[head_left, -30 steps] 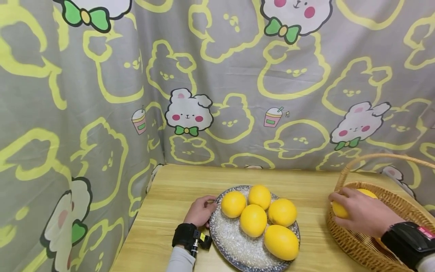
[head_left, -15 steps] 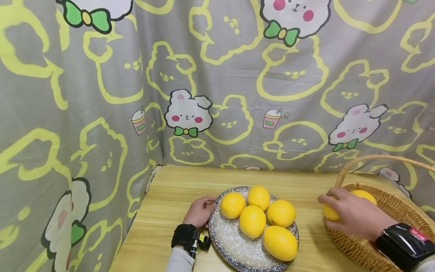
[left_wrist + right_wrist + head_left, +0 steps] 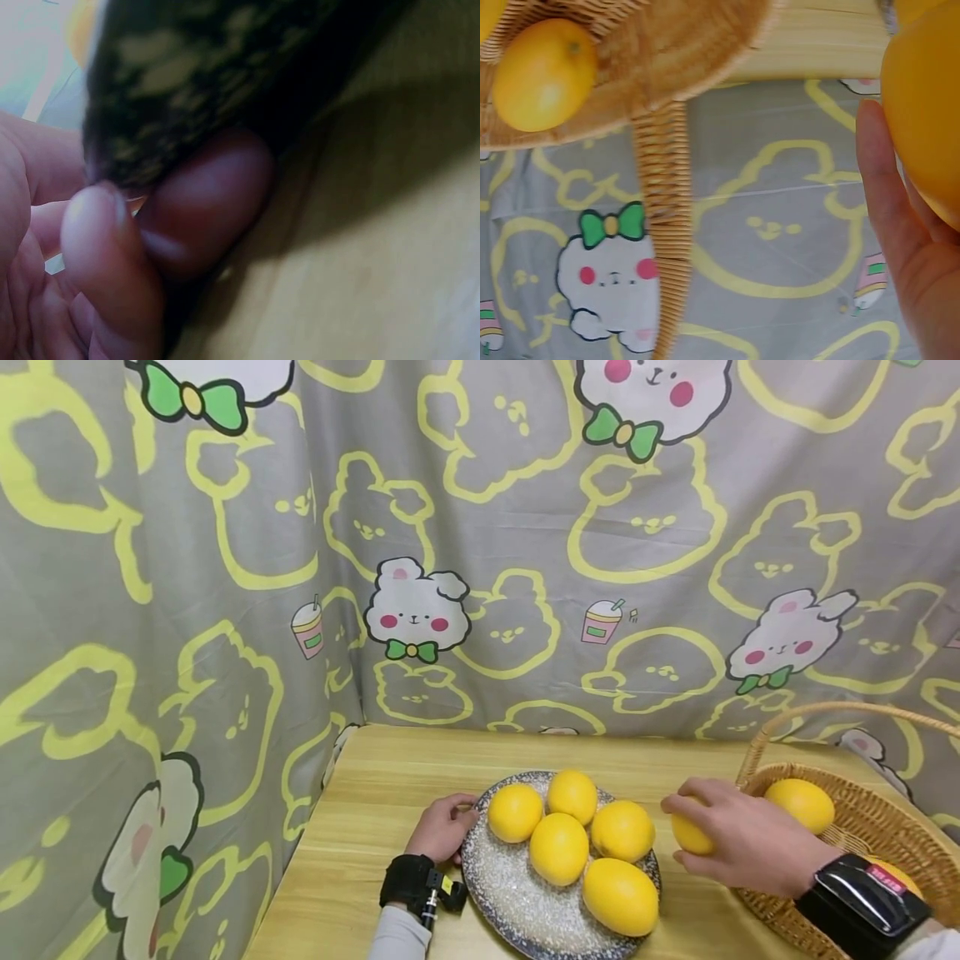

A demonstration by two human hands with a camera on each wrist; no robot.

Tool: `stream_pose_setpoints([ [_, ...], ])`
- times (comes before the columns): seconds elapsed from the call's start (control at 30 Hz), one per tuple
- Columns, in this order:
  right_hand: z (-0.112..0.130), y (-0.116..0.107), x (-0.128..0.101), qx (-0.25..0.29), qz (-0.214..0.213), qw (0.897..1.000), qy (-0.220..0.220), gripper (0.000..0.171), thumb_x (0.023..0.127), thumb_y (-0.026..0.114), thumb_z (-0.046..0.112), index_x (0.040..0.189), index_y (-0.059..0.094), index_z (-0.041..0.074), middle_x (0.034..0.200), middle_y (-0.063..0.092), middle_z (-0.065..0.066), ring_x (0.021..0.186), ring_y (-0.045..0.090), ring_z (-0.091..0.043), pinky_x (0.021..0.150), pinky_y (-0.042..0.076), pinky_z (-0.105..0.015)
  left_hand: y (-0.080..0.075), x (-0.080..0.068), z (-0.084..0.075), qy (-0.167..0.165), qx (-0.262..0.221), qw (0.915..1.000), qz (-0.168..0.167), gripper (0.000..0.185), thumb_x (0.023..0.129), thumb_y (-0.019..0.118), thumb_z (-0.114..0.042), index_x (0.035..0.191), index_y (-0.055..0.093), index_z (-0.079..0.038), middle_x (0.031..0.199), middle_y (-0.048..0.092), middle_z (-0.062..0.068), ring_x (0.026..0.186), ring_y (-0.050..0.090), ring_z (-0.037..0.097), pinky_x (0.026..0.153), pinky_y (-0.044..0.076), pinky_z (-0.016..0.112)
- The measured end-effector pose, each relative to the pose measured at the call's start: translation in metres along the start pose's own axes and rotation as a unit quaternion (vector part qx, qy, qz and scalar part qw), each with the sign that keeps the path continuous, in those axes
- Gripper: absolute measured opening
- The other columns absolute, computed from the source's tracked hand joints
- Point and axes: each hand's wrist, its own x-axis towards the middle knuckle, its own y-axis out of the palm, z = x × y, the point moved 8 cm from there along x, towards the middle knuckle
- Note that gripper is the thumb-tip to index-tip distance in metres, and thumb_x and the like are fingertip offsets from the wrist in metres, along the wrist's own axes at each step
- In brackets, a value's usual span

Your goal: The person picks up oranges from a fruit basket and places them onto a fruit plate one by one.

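In the head view my right hand grips a yellow lemon, held in the gap between plate and basket. The right wrist view shows that lemon large against the fingers. My left hand holds the left rim of a speckled dark-rimmed plate. Up close in the left wrist view, one fingertip is tucked beneath the plate's edge. Several lemons lie on the plate, among them an elongated lemon at its right side.
A wicker basket with a tall handle stands at the right. Inside are more lemons, one lemon near its back left. A patterned grey curtain hangs behind and to the left of the wooden table.
My right hand has lifted the lemon out over the basket's left rim and moved left toward the plate. The left hand stays on the plate's rim.
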Motion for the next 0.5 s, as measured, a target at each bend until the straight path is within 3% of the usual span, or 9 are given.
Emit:
stream_pose_setpoints([
  [0.23,0.024,-0.010,0.008,0.012,-0.027,0.999,-0.036,0.054,0.075,0.088,0.041,0.123,0.070,0.024,0.114,0.066,0.003,0.091,0.064,-0.010,0.066,0.059,-0.026,0.000,0.000,-0.001,-0.002,0.000,1.0000,-0.001,0.039,0.104,0.060,-0.025,0.139,0.063,-0.008,0.105,0.073,0.014,0.046,0.051,0.010,0.044,0.053,0.027],
  [0.5,0.059,-0.020,0.016,0.026,-0.066,0.993,-0.097,0.051,0.074,0.089,0.038,0.119,0.068,0.026,0.112,0.063,0.005,0.089,0.060,-0.008,0.065,0.056,-0.024,0.000,0.000,-0.001,-0.002,0.001,1.0000,-0.002,0.038,0.104,0.061,-0.026,0.138,0.064,-0.009,0.097,0.071,0.011,0.045,0.050,0.010,0.044,0.053,0.027],
])
